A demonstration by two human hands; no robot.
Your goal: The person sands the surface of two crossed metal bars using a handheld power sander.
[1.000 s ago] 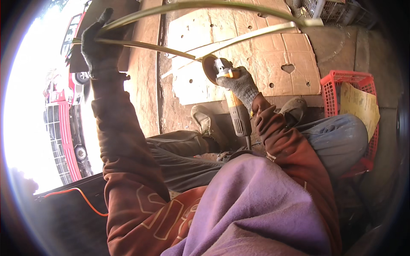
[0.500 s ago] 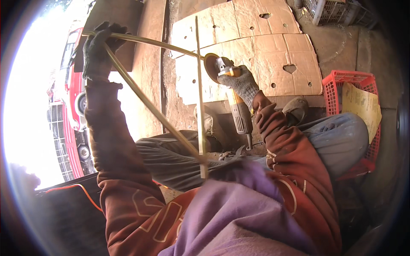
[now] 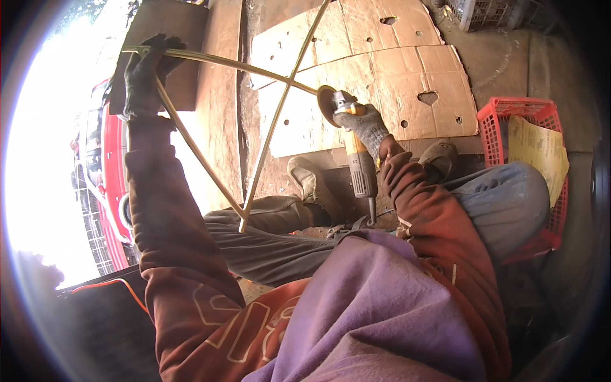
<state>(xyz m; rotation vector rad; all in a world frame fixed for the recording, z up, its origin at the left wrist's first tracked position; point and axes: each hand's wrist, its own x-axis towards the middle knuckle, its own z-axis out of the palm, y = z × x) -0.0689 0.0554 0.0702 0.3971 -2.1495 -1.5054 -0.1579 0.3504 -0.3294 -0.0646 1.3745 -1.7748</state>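
Note:
My left hand [image 3: 145, 79], in a dark glove, is closed around one corner of a frame of thin brass-coloured metal bars [image 3: 254, 71]. Three bars show, two of them crossing, and the frame is held up in front of me. My right hand [image 3: 368, 122], in a grey knit glove, grips a yellow and grey angle grinder [image 3: 361, 172] near its head. Its round disc [image 3: 326, 105] sits at the right end of the upper bar. I cannot tell whether disc and bar touch.
Flattened cardboard [image 3: 382, 83] with holes lies on the ground ahead. A red plastic crate [image 3: 493, 134] holding a yellowish sheet [image 3: 538, 149] stands beside my right knee. Grey crates [image 3: 490, 16] are at the far right. An orange cord [image 3: 121, 280] runs at lower left; a red vehicle [image 3: 114, 159] stands beyond.
The frame has turned in my left hand: its lower corner swung left and upward, and the crossing bar now slants to the right at its top. The grinder has shifted slightly right.

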